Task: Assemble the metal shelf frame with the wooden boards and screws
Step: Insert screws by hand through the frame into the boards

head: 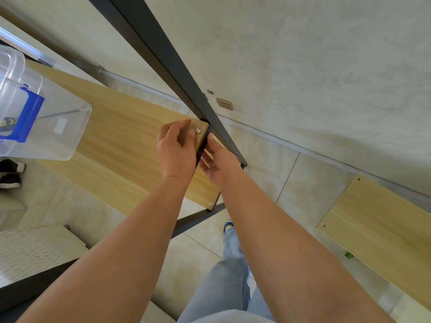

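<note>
A black metal frame post runs diagonally down to the middle of the view. A light wooden board lies on the frame's crossbar. A silver screw sits in the board's far corner, and a second screw in its near corner. My left hand rests on the board, fingertips and thumb right beside the far screw. My right hand grips the crossbar at the board's end, thumb on top and fingers curled underneath.
A clear plastic box with a blue latch stands on the board's left part. Another wooden board lies on the tiled floor at right, with a small green item beside it. Shoes are at far left, and a white perforated panel at lower left.
</note>
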